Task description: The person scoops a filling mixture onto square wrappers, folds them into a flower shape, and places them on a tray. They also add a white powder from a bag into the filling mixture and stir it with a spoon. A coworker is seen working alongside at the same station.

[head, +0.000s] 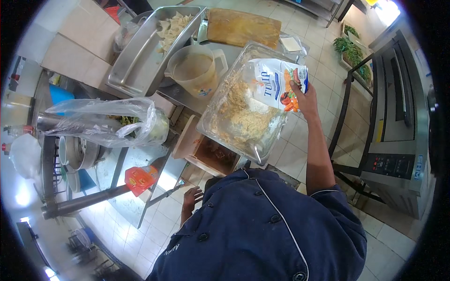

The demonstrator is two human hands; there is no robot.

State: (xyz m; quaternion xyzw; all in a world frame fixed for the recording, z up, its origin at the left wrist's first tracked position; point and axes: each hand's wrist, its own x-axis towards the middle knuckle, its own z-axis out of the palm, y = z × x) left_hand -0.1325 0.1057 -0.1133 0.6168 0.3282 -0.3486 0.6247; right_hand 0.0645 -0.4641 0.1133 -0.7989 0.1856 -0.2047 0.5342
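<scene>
My right hand [305, 98] grips the edge of a white plastic flour packet [269, 82], printed with vegetables and the Tulip brand. The packet is tipped over a rectangular clear-walled tub [258, 151]. Inside the tub lies a pale lumpy mixture [246, 117], with a patch of white powder [262, 105] on it just below the packet. The packet's mouth is not clearly seen. Low at my left side, my left hand [192, 198] hangs with its fingers apart and holds nothing.
A plastic jug [195, 72] stands left of the tub. Beyond it, a steel pan [130, 68] holds folded dumplings [174, 28]. A wooden cutting board [242, 26] lies behind, with a cleaver blade [203, 31] beside it. An open drawer [216, 154] projects below the tub. At right stands an oven [397, 116].
</scene>
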